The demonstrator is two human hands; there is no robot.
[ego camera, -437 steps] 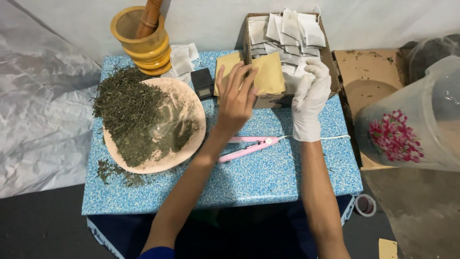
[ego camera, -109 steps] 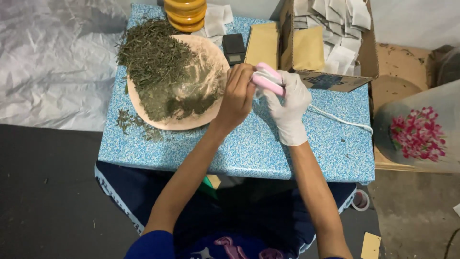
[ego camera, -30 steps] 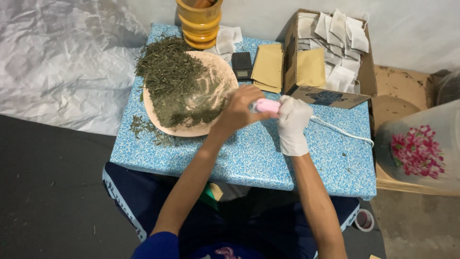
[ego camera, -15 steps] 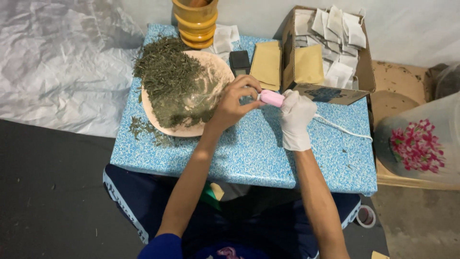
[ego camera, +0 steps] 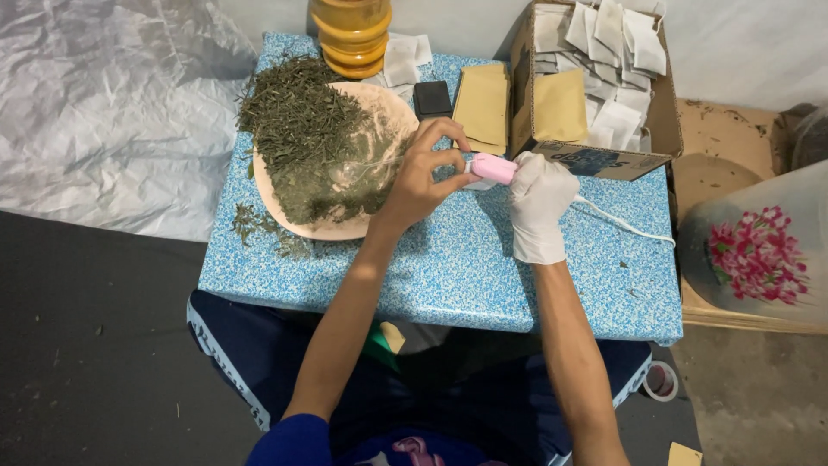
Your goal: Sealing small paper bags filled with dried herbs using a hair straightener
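My right hand (ego camera: 539, 203), in a white glove, grips a pink clamp-shaped sealing tool (ego camera: 493, 167) whose white cord (ego camera: 623, 223) trails to the right. My bare left hand (ego camera: 420, 175) pinches a small white sachet (ego camera: 477, 183) at the tool's jaws; most of the sachet is hidden. Both hands hover over the blue speckled table (ego camera: 448, 267), just right of a round tan plate (ego camera: 293, 226) heaped with dried green leaves (ego camera: 297, 125).
A cardboard box (ego camera: 595, 160) full of white sachets stands at the back right, brown envelopes (ego camera: 483, 103) and a small black scale (ego camera: 431, 97) beside it. A yellow wooden mortar (ego camera: 349, 34) sits at the back. A flowered plastic container (ego camera: 759, 250) is at the right.
Since 14.6 s ago my right hand picked the pink tool off the table and my left hand left the box. Over the last second both hands stayed at the tool; the view shifted slightly.
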